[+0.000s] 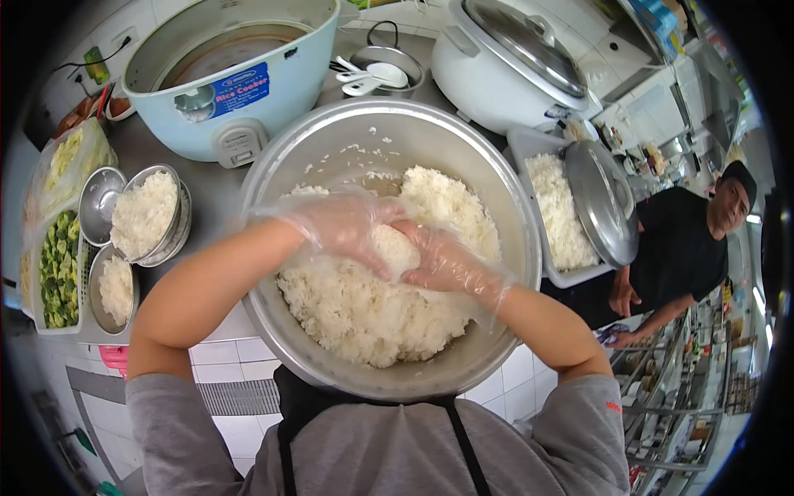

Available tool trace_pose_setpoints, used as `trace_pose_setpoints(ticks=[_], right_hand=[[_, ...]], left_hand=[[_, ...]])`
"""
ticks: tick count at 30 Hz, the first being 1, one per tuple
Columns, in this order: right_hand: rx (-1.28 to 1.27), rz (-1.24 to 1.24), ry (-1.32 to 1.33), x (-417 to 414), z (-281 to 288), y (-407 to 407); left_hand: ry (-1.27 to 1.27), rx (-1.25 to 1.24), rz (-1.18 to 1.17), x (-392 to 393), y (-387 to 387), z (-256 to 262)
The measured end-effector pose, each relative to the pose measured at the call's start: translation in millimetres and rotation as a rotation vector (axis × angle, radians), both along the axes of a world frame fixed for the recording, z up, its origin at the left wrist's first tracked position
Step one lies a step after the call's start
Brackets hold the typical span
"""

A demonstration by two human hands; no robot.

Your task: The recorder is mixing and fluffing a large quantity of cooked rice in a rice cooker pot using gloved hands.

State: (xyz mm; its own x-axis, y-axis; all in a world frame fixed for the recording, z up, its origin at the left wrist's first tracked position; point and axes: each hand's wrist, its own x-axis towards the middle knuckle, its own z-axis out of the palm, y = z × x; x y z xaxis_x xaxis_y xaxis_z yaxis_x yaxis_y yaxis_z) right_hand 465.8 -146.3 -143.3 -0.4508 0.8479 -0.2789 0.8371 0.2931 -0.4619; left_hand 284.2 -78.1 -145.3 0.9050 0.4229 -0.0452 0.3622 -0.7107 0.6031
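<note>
A large round metal pot [496,186] stands directly before me, with cooked white rice [372,316] heaped inside. Both my hands wear thin clear plastic gloves and meet over the middle of the pot. Between them they press a rounded lump of rice [395,248]. My left hand [347,223] curves around its left and upper side. Against its right side are the fingers of my right hand [443,257]. A taller mound of rice [446,201] rises behind my right hand. Loose grains cling to the pot's far inner wall.
A blue rice cooker [180,118] is at back left, a lidded white cooker [496,80] at back right. Metal bowls of rice [146,211] and a broccoli basket [59,273] sit left. Right is a rice tub [561,211] under a metal lid [598,198]; a person [682,242] stands beyond.
</note>
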Motion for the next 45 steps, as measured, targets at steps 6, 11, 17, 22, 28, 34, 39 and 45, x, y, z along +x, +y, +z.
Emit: trace_pose_setpoints(ticks=[6,11,17,22,28,34,39,45], right_hand=[[0.11,-0.024,-0.009,10.1,-16.7,0.8],[0.005,-0.229,0.209,14.9,-6.1,-0.9],[-0.201,-0.278,0.428,34.1,16.7,-14.3],[-0.081,-0.076,-0.153,37.7,-2.5,-44.2],[0.073,-0.209,0.115,13.6,-20.3,-30.3],[-0.151,-0.342,0.59,-5.1,14.4,-27.9],[0.061,-0.333,0.661,15.1,6.3,-11.7],[0.204,-0.137,0.537,27.2,3.7,-12.6]], left_hand=[[0.244,0.119,0.05,21.6,-8.7,-9.7],[0.059,0.061,0.186,20.7,-9.8,-6.0],[0.21,-0.207,0.356,14.0,-28.1,32.0],[0.287,-0.154,0.314,-6.9,-43.8,41.1],[0.248,-0.329,0.241,20.9,-38.8,17.0],[-0.112,-0.665,0.371,22.9,-31.5,-1.4],[-0.199,-0.687,0.791,38.9,-17.8,-17.2],[-0.052,-0.434,0.765,37.5,-17.3,-21.3]])
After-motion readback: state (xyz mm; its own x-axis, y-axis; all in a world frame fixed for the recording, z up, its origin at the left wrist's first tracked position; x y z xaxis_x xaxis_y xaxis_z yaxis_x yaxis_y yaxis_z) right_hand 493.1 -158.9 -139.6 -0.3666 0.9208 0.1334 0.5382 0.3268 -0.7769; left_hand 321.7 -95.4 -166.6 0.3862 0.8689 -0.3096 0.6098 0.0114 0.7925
